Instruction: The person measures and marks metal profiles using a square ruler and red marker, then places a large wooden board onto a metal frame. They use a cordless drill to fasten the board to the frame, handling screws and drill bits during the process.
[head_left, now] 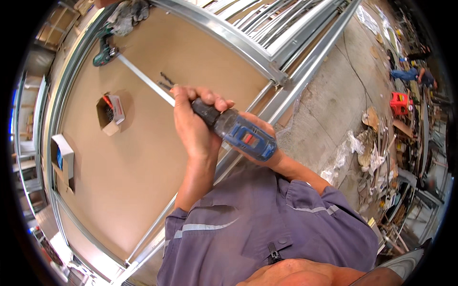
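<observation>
A blue and black cordless drill [248, 138] is held in front of my chest, its chuck end toward the upper left. My left hand [192, 125] is closed around the black chuck, fingers curled over its top. My right hand [264, 125] grips the drill from beneath the body; the handle and most of those fingers are hidden. Below the drill lies a large brown board [138, 190] in a metal frame. Two dark drill bits [166, 78] rest on it just past my left hand, beside a long pale metal strip [143, 77].
Around the board: an open box of screws [106, 114], a white carton [66, 157], a green drill [104, 55] and grey gloves [126, 20]. Metal profiles [267, 28] lie at the far side. Rightward are a red stool [400, 103], plastic scraps [350, 148] and a person [408, 75].
</observation>
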The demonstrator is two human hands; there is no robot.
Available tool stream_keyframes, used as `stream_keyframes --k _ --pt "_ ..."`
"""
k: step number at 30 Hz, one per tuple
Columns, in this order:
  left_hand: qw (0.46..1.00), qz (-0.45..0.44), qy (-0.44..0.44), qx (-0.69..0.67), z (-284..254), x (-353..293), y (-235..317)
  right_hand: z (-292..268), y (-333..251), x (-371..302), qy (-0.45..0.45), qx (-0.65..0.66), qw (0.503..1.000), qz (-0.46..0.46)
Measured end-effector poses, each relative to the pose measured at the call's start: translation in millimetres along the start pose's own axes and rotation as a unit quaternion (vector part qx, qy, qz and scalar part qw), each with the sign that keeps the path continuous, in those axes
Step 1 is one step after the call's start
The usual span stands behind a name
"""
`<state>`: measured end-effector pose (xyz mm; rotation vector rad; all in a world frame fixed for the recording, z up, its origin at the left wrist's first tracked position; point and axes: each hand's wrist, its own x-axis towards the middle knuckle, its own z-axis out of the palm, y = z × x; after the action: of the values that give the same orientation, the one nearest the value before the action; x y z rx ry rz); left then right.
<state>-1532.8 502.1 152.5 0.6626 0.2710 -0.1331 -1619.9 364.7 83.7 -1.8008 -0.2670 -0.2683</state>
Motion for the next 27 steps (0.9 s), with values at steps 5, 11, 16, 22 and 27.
stream_keyframes --k 5,11,16,22,27 --pt "0.999 0.010 -0.028 -0.013 4 -6 -1 -1 -11 -2 -0.005 0.039 0.999 0.021" --pt "0.998 0.004 -0.052 -0.032 4 -17 -3 -6 -13 11 -0.006 0.027 0.999 -0.018" --pt "0.994 -0.010 -0.110 0.020 3 -12 6 -11 -29 -2 0.021 -0.025 0.999 0.023" --pt "0.995 0.001 -0.092 0.028 0 8 21 -12 -21 -6 0.009 -0.026 0.999 0.016" --pt "0.998 0.028 -0.039 0.031 0 4 14 -12 -16 -7 0.009 -0.033 0.999 0.000"
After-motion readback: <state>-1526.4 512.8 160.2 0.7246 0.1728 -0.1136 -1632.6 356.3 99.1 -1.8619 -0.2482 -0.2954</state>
